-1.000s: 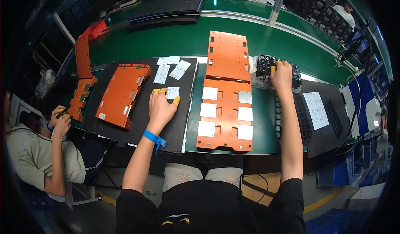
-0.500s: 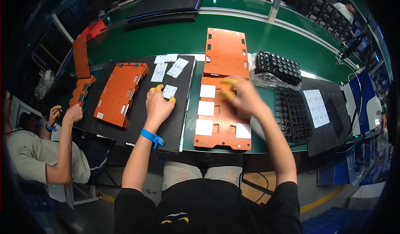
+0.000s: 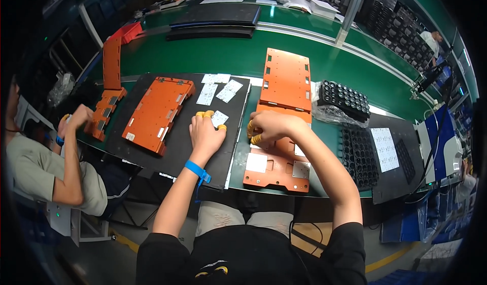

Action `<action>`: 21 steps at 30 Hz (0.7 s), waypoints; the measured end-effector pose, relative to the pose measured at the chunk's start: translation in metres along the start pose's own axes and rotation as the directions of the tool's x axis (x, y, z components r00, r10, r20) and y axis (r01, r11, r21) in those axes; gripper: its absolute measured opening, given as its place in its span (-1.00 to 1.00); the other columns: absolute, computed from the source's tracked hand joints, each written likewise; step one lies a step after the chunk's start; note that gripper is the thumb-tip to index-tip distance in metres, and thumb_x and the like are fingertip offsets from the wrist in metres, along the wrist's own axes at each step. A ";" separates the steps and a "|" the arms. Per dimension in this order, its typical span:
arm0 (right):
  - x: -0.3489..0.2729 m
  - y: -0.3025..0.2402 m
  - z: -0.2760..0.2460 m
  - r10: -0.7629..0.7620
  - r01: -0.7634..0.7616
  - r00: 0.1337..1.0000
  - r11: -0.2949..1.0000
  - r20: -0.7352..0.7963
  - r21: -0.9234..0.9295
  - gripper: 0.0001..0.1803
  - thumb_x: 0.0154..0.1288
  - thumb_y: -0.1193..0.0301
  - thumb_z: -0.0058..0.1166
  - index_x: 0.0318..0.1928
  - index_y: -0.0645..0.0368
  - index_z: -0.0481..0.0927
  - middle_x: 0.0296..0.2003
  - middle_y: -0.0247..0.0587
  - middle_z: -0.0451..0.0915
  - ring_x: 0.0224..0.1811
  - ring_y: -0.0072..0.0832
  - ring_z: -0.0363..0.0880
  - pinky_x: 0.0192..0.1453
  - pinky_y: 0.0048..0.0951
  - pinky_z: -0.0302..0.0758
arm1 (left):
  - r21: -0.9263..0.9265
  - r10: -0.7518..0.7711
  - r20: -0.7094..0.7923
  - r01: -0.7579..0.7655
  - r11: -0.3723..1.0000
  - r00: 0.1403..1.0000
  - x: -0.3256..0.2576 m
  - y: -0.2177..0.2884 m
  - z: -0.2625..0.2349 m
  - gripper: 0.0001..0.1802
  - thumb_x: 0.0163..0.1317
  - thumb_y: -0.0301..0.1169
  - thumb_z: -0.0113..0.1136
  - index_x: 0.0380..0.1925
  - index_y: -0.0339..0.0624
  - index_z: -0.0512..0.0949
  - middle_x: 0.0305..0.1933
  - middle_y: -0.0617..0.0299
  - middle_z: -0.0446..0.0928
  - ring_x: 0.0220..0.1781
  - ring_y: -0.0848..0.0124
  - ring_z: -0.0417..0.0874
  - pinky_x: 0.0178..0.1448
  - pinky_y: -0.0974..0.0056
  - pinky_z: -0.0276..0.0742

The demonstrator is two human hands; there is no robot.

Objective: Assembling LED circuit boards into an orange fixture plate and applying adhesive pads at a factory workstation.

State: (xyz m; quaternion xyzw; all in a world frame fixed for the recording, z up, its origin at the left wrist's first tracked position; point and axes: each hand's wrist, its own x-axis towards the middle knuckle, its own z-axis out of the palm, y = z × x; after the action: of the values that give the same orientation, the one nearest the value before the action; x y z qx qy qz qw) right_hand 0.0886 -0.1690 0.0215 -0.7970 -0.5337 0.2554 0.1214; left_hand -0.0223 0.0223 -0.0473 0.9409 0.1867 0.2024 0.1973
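Observation:
My left hand (image 3: 207, 137), with yellow finger cots, rests on the black mat (image 3: 225, 158). Its fingers are apart, and the fingertips and thumb are beside a small white circuit board (image 3: 219, 118). Curled and drawn together, the fingers of my right hand (image 3: 274, 127) are over the left side of an orange fixture (image 3: 276, 164); what they hold, if anything, is hidden. A white board (image 3: 256, 162) sits at the fixture's lower left, another (image 3: 301, 169) at its lower right. The fixture's hinged orange lid (image 3: 287, 77) stands raised at the far side. My right hand covers the upper pockets.
Several loose white boards (image 3: 229, 90) lie farther up the mat beside a closed orange fixture (image 3: 160, 113). Black trays (image 3: 359, 155) and a white board sheet (image 3: 384, 149) are on the right. At the left, a co-worker's hand (image 3: 80, 116) is near another orange fixture (image 3: 106, 113).
My right hand has moved left across the orange fixture, and its fingers have curled downward. My left hand stays beside the same board. The whole view has shifted slightly.

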 end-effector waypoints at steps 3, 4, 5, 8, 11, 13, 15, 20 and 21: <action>-0.002 -0.001 0.000 -0.013 0.012 1.000 0.999 0.010 0.029 -0.76 0.10 0.38 0.26 -0.20 0.18 0.69 -0.16 -0.12 0.52 -0.12 -0.21 0.58 -0.03 -0.30 0.52 | -0.013 -0.013 0.010 0.013 1.000 1.000 -0.001 0.002 -0.002 -0.43 0.02 -0.27 0.27 0.04 -0.36 0.51 0.04 -0.02 0.45 0.17 0.10 0.41 0.28 0.10 0.27; -0.001 0.000 0.001 -0.020 0.020 1.000 0.998 0.001 0.052 -0.78 0.10 0.41 0.26 -0.21 0.18 0.69 -0.18 -0.11 0.53 -0.14 -0.22 0.59 -0.05 -0.31 0.52 | -0.015 -0.019 0.005 0.019 1.000 1.000 -0.001 0.002 -0.003 -0.43 0.02 -0.27 0.27 0.04 -0.36 0.51 0.04 -0.02 0.45 0.17 0.10 0.41 0.28 0.10 0.27; 0.001 0.002 0.001 -0.024 0.023 1.000 0.999 0.007 0.047 -0.78 0.10 0.41 0.26 -0.21 0.18 0.69 -0.18 -0.11 0.53 -0.14 -0.22 0.59 -0.05 -0.31 0.52 | -0.016 -0.020 0.010 0.020 1.000 1.000 -0.001 0.003 -0.003 -0.43 0.02 -0.26 0.26 0.04 -0.36 0.51 0.05 -0.02 0.45 0.17 0.10 0.41 0.28 0.10 0.28; 0.008 0.004 0.001 -0.028 0.026 0.998 0.999 0.047 0.045 -0.83 0.09 0.45 0.26 -0.25 0.18 0.69 -0.20 -0.12 0.52 -0.18 -0.26 0.59 -0.07 -0.32 0.53 | -0.039 -0.035 0.013 0.035 0.999 0.999 0.000 0.002 -0.004 -0.43 0.02 -0.25 0.26 0.03 -0.35 0.52 0.05 -0.01 0.47 0.17 0.11 0.41 0.27 0.10 0.28; 0.016 -0.001 -0.003 0.026 -0.030 0.989 0.999 0.148 0.023 -0.83 0.08 0.46 0.27 -0.27 0.17 0.69 -0.22 -0.14 0.52 -0.18 -0.27 0.58 -0.07 -0.33 0.52 | -0.043 -0.011 -0.019 0.010 0.999 1.000 -0.001 0.000 -0.003 -0.46 0.00 -0.25 0.26 -0.01 -0.33 0.54 0.04 -0.01 0.47 0.16 0.11 0.42 0.23 0.11 0.31; 0.018 -0.004 -0.006 0.031 -0.034 0.985 0.999 0.170 0.013 -0.84 0.08 0.46 0.27 -0.27 0.16 0.69 -0.22 -0.14 0.53 -0.17 -0.27 0.58 -0.06 -0.34 0.52 | -0.058 -0.017 -0.023 0.016 0.998 1.000 0.000 -0.002 -0.003 -0.46 0.00 -0.25 0.26 -0.01 -0.33 0.54 0.03 -0.01 0.48 0.16 0.11 0.42 0.22 0.11 0.31; 0.020 -0.005 -0.008 0.040 -0.034 0.981 0.999 0.190 -0.031 -0.83 0.08 0.46 0.27 -0.26 0.16 0.69 -0.21 -0.14 0.53 -0.16 -0.28 0.58 -0.07 -0.34 0.52 | -0.065 -0.003 -0.037 0.000 0.998 0.999 -0.002 -0.003 -0.001 -0.48 0.00 -0.26 0.26 -0.03 -0.33 0.55 0.00 0.00 0.48 0.13 0.12 0.42 0.18 0.11 0.32; 0.023 -0.009 -0.009 0.061 -0.048 0.973 0.997 0.223 -0.064 -0.83 0.05 0.44 0.27 -0.29 0.17 0.70 -0.24 -0.13 0.54 -0.17 -0.27 0.58 -0.07 -0.35 0.52 | -0.098 -0.042 0.011 0.043 0.994 0.999 -0.002 0.000 -0.008 -0.51 0.01 -0.29 0.27 -0.03 -0.29 0.56 0.00 0.02 0.47 0.15 0.12 0.41 0.20 0.12 0.32; 0.023 -0.009 -0.008 0.041 -0.022 0.980 0.995 0.193 -0.098 -0.82 0.06 0.45 0.25 -0.27 0.18 0.71 -0.29 -0.12 0.62 -0.21 -0.27 0.62 -0.11 -0.33 0.55 | -0.087 -0.044 0.019 0.045 0.995 0.999 -0.002 0.000 -0.007 -0.51 0.01 -0.29 0.27 -0.03 -0.29 0.55 0.00 0.02 0.47 0.14 0.12 0.41 0.20 0.11 0.32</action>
State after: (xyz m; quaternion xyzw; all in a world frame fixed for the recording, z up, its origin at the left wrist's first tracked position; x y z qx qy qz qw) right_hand 0.0931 -0.1436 0.0256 -0.7814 -0.5420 0.3082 0.0265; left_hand -0.0273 0.0237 -0.0418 0.9286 0.1968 0.1979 0.2443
